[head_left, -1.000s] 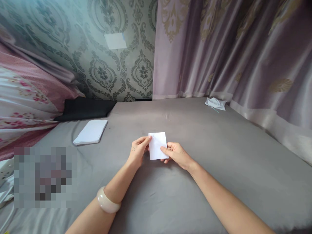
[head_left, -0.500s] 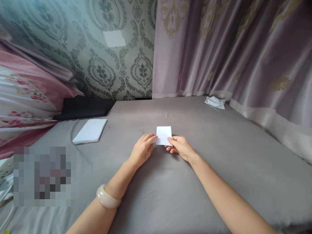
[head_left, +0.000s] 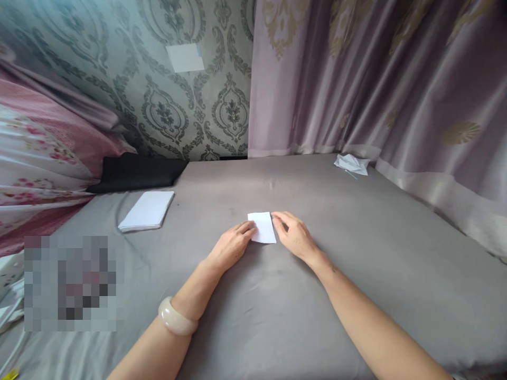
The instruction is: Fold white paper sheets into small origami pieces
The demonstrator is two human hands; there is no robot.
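Observation:
A small, nearly square piece of white paper is between my two hands, low over the grey sheet. My left hand grips its left edge, fingers on top and the thumb mostly hidden. At the upper right corner, the thumb and forefinger of my right hand come together on the paper's edge, with the other fingers curled behind. A pale bangle circles my left wrist.
A stack of white paper lies to the left, with a folded black cloth behind it. Crumpled white paper sits at the far right near the curtain. A blurred patch covers something at the lower left.
The paper has tilted and come slightly nearer and to the left. My right hand has shifted from the lower right corner to the upper right one, and my left fingers now overlap the left edge.

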